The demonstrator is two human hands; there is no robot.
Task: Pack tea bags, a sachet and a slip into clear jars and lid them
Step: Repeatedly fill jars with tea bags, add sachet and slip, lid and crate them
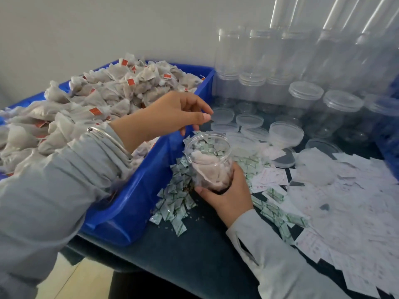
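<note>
My right hand point(228, 190) grips a clear jar point(210, 160) tilted toward the blue bin, its mouth open; a few pale tea bags lie inside it. My left hand point(174, 114) hovers just above the jar's mouth with relaxed, slightly curled fingers and nothing visible in them. The blue bin point(140, 197) at left is heaped with tea bags point(97, 100) carrying red tags. Green-and-white sachets point(174, 201) are scattered beside the bin and under the jar. White printed slips point(345, 208) cover the table at right. Loose clear lids point(286, 131) lie behind the jar.
Stacks of empty clear jars point(254, 55) stand at the back against the wall, with lidded jars point(343, 113) to the right. The dark table point(194, 255) has its front edge near my lap. A blue object point(388, 134) sits at the far right edge.
</note>
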